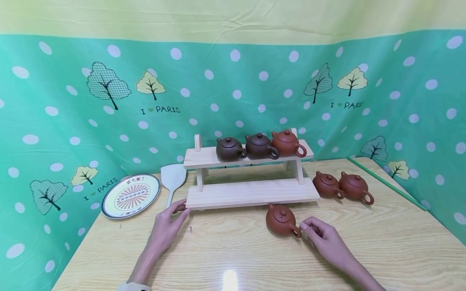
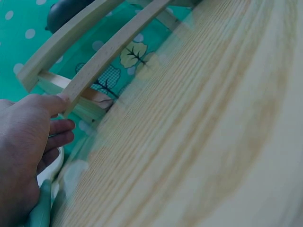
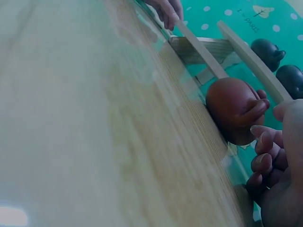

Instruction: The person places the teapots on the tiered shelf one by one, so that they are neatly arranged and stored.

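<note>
A two-tier wooden rack (image 1: 251,193) stands on the table. My left hand (image 1: 166,226) grips the left end of its lower board, thumb and fingers about the edge. In front of the rack's right part sits a reddish-brown teapot (image 1: 281,220), upright, its handle toward my right hand (image 1: 325,240). In the right wrist view that hand (image 3: 284,161) has its thumb and fingertips apart, close beside the handle of the teapot (image 3: 232,109); no grip on it shows. Two dark teapots (image 1: 228,149) and a reddish-brown one (image 1: 287,143) stand on the upper board.
Right of the rack stand two more reddish-brown teapots (image 1: 354,188). Behind them a green stick (image 1: 387,184) lies along the table's edge. At left are a white patterned plate (image 1: 151,194) and a white spatula (image 1: 173,176). A green dotted cloth (image 1: 233,81) hangs behind.
</note>
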`<state>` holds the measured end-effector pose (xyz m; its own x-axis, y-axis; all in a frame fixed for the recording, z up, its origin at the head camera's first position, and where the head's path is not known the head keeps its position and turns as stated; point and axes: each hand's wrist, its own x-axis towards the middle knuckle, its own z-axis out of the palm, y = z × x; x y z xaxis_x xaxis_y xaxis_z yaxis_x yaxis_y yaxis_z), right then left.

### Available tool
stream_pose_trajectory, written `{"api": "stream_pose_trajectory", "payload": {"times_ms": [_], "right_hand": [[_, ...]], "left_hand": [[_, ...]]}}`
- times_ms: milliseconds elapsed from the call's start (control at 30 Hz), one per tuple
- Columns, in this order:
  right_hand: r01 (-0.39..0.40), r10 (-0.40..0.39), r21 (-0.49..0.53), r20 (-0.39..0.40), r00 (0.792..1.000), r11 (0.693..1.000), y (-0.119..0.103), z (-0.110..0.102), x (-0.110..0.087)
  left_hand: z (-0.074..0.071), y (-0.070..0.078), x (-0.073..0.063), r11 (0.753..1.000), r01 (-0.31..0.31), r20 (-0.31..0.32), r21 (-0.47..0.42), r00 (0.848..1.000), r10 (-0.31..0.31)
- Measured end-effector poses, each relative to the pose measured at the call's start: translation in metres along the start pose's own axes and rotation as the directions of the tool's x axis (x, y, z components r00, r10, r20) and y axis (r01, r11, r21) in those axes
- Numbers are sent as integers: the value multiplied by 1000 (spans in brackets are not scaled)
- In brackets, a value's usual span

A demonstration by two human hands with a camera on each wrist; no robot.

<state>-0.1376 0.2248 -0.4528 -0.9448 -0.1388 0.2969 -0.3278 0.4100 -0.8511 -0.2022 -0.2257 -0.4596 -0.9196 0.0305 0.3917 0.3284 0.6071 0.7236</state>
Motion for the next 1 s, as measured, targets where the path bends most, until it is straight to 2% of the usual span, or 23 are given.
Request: {"api": "stream_pose_trajectory", "payload": {"times_ms": [600,1000], "right_hand": [[-16,15,32,41,999,999,-3,7,-3],[0,-9,83,107,994,997,-3,9,-3]], "left_hand": [[-1,0,0,1000,-1,3,2,1000,1],[0,-1,0,1000,-14,-3,-1,1000,14]]}}
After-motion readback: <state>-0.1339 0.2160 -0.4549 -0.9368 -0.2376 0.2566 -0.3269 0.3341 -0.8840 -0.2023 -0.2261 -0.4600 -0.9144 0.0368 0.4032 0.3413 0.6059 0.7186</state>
